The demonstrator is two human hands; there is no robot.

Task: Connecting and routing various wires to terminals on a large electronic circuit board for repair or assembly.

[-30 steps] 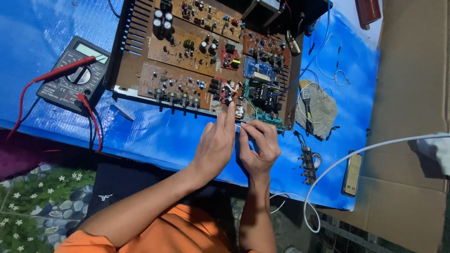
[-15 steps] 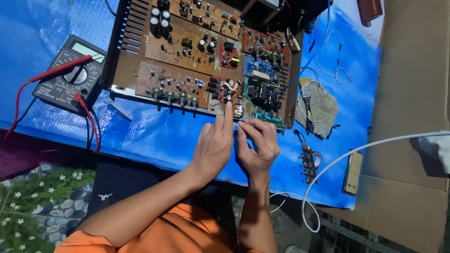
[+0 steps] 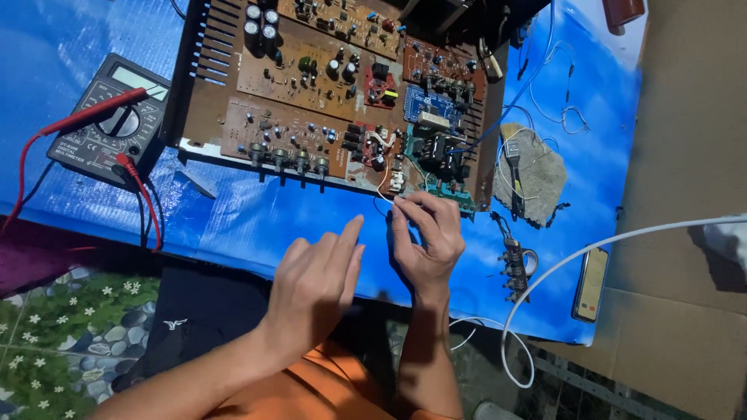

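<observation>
My right hand [image 3: 426, 237] pinches the thin white wire [image 3: 383, 180] running to 12 o'clock into the circuit board's [image 3: 311, 140] front edge; my left hand [image 3: 315, 280], open and empty, hovers at 8 o'clock.

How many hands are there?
2. The left hand hovers open over the blue sheet. The right hand pinches a thin wire by the circuit board.

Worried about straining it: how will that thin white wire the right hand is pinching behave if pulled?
The thin white wire curves loosely, so it is probably floppy. It runs up to the circuit board, so a tug from the right hand may strain that end.
</observation>
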